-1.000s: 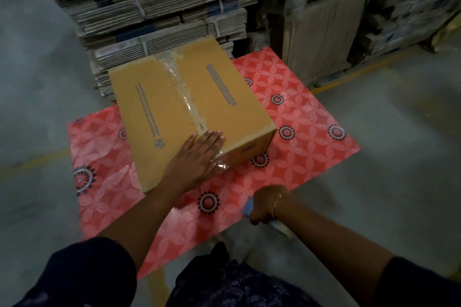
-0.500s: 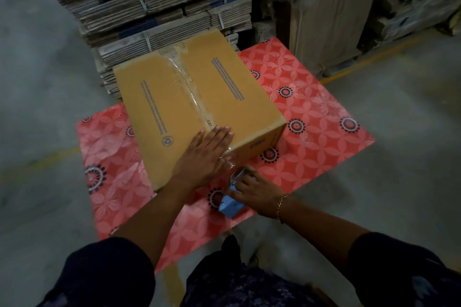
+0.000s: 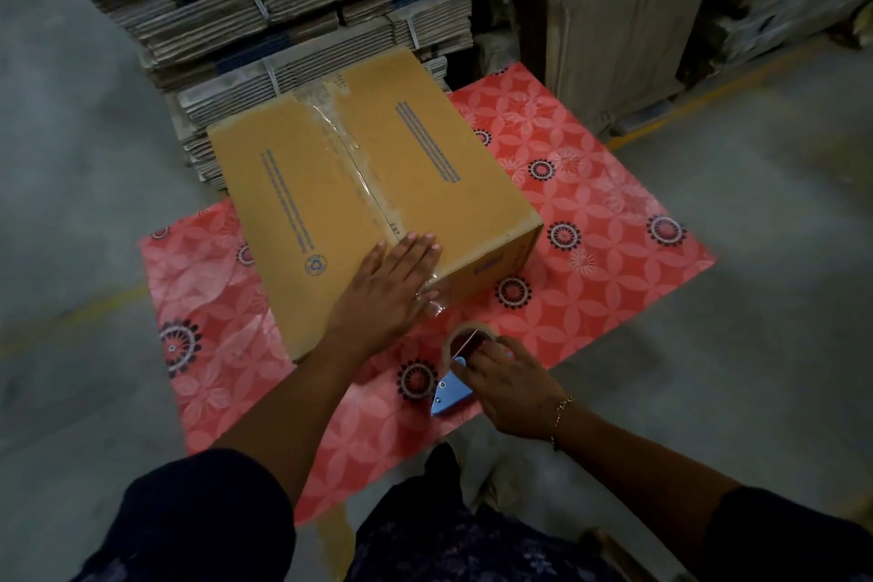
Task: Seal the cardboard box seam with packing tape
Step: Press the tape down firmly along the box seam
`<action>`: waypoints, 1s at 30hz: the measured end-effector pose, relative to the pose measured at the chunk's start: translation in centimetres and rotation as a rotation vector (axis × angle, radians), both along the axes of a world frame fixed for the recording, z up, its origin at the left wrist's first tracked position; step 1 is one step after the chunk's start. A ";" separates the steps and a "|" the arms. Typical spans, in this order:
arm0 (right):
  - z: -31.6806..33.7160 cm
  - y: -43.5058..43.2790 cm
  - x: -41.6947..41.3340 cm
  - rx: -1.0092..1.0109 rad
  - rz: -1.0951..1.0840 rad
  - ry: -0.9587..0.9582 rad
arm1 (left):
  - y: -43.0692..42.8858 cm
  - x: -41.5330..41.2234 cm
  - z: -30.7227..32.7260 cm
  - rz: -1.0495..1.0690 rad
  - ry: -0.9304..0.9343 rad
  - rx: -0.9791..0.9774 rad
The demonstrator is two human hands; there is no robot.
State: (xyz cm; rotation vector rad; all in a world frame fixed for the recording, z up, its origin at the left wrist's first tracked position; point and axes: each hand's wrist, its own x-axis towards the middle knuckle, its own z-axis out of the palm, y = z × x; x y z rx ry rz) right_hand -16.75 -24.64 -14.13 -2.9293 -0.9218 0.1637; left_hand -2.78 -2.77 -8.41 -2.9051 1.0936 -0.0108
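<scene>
A worker seals a cardboard box (image 3: 378,184) on a red flower-patterned mat (image 3: 590,213) spread over a concrete warehouse floor (image 3: 71,156), the mat apparently there to keep the carton off the bare ground. Bundles of flattened cartons (image 3: 283,5), strapped with white bands, are stacked just behind the box.

At left, the left hand (image 3: 387,293) lies flat and spread on the near end of the box top, palm down, fingers close together over the point where the clear packing tape (image 3: 349,151) reaches the near edge. The press looks meant to hold the strip against the cardboard and steady the carton while the tape is pulled away. The tape already runs the length of the centre seam, from the far edge to the near one, and a shiny tail of it shows just below the hand on the box's front face.

At right, the right hand (image 3: 510,388) is closed around a blue tape dispenser (image 3: 449,397) held low over the mat, just in front of the box, its roll facing up. Cutting the strip appears to be the step in hand.

Printing on the box top is in blue: two long bands of small type, too fine to read, and a recycling symbol (image 3: 315,264) near the left hand. A small mark on the front face is also illegible.
</scene>
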 end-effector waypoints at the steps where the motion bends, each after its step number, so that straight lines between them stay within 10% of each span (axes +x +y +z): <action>1: 0.6 0.2 0.2 0.103 -0.102 -0.009 | 0.0 0.2 0.0 -0.001 0.003 0.003; 9: 6.2 2.3 8.4 1.234 -0.903 0.533 | -0.2 1.5 0.6 -0.005 0.025 -0.001; 30: 4.0 3.4 10.2 1.233 -0.895 0.412 | 0.0 2.5 0.9 -0.054 0.081 0.010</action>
